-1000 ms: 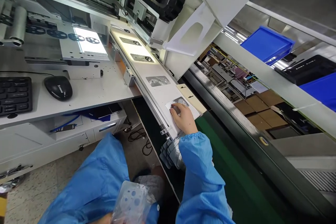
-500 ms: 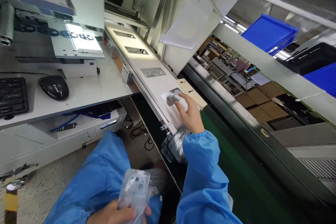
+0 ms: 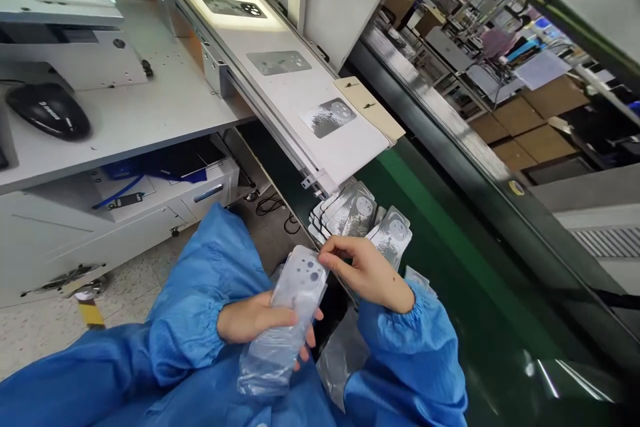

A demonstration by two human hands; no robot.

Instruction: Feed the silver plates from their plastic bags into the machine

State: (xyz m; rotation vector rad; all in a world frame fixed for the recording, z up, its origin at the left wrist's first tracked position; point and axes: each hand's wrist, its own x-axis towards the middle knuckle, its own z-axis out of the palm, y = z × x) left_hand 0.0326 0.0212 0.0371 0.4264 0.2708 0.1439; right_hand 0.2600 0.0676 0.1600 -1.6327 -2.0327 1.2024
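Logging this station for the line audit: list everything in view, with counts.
Computer mouse: 1, black, on white desk.
Conveyor: 1, white, right of desk.
Printed sheets: 4, grey, on conveyor.
Card: 1, beige, at conveyor's edge.
Bagged sheets: several, silver, fanned out on green belt.
Drawer: 1, white, under desk.
Cardboard boxes: several, brown, in the distance.
Plastic bag: 1, clear, sheet inside, held in both hands.
Left hand: 1, holds bag.
Right hand: 1, fingers at bag's top.
Sleeves: 2, blue, on both arms.
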